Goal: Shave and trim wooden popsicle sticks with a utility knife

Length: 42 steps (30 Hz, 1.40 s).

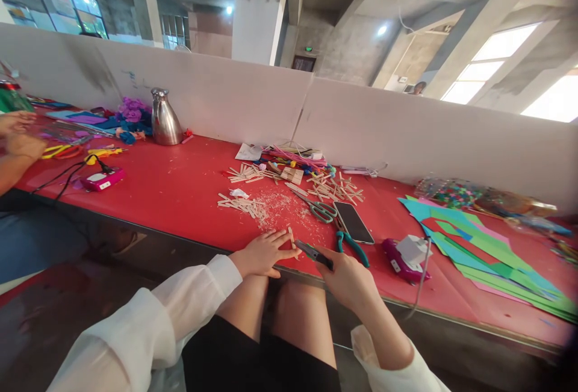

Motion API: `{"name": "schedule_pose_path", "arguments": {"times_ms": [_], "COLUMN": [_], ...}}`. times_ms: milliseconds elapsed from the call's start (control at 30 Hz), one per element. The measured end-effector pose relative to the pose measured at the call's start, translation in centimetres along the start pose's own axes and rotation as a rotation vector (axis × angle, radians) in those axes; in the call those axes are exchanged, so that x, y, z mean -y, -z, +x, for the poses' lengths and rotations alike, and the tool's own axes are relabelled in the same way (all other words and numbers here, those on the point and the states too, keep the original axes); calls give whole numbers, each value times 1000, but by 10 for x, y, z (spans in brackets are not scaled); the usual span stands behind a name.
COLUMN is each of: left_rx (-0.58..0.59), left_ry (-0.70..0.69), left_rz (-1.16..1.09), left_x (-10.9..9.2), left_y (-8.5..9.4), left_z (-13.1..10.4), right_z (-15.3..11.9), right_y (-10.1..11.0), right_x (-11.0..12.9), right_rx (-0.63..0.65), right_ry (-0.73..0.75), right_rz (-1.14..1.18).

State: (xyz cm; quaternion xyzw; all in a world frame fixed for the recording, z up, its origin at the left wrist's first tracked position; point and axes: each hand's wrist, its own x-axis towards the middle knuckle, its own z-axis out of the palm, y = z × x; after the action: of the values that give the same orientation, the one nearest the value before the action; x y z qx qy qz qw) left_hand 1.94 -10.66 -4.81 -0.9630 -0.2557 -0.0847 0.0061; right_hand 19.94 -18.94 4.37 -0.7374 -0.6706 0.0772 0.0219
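At the table's front edge, my left hand (pixel 262 253) holds a short wooden craft stick (pixel 291 238) at its fingertips, low against the red surface. My right hand (pixel 350 279) is closed around the dark handle of a utility knife (pixel 311 252), its blade touching or very near the stick. Wood shavings (pixel 286 204) are scattered just beyond my hands. Cut sticks (pixel 241 204) lie in a loose pile to the left, with more sticks (pixel 336 187) farther back. Scissors (pixel 321 210), teal-handled pliers (pixel 354 248) and a phone (pixel 354 222) rest beyond my right hand.
A magenta power strip (pixel 404 259) with a white plug and coloured sheets (pixel 487 247) lie on the right. A steel jug (pixel 165 118) stands back left, near purple flowers (pixel 133 110). Another person's hands (pixel 20 136) are at far left. A white partition (pixel 226 100) runs behind the table.
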Motion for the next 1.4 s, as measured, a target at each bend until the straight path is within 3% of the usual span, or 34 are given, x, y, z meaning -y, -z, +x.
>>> {"name": "schedule_pose_path", "arguments": {"times_ms": [667,1233,1400], "left_rx": [-5,17,14], "left_ry": [18,15,6], "left_rz": [26,37,45], "left_x": [-4,-4,-3], "left_y": [4,5,5], "left_z": [-1,2,1], "right_z": [-1,0,3], "right_y": [5,10,8], "right_x": [-1,27,22], "right_rx": [9,-6,2], "right_ry": [-10,5,-19], "right_rz": [-47,-109,-49]}}
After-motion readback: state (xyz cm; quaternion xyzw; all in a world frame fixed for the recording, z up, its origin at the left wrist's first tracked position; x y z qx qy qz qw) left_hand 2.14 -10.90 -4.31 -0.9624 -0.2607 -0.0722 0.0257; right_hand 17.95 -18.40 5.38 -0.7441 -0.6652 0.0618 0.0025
